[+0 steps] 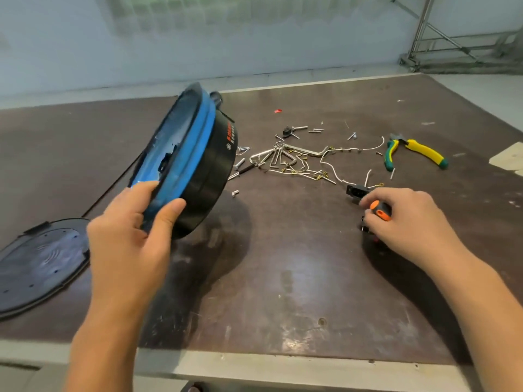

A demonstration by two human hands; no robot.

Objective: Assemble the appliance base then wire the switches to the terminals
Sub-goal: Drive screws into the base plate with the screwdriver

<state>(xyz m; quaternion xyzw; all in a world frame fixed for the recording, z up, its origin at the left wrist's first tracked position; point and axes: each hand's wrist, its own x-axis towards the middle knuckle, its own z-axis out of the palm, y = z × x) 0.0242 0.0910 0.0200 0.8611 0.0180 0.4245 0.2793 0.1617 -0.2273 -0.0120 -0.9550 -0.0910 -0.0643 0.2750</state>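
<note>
My left hand [133, 236] grips the near rim of the round appliance base [198, 162], a black shell with a blue inner ring, and holds it tilted up on edge above the table. My right hand [407, 219] is curled round an orange-and-black screwdriver handle [380, 210], low over the table beside a small black switch part [365, 226]. A black socket part [357, 190] lies just beyond my right fingers. White wires with brass terminals [319, 171] sprawl behind it.
A black round cover plate [39, 264] lies at the left edge. Hex keys, screws and bolts [277, 157] are scattered mid-table. Green-and-yellow pliers [410, 149] lie at the right. A black cable [113, 188] runs left from the base. The brown table [283, 278] ends near me.
</note>
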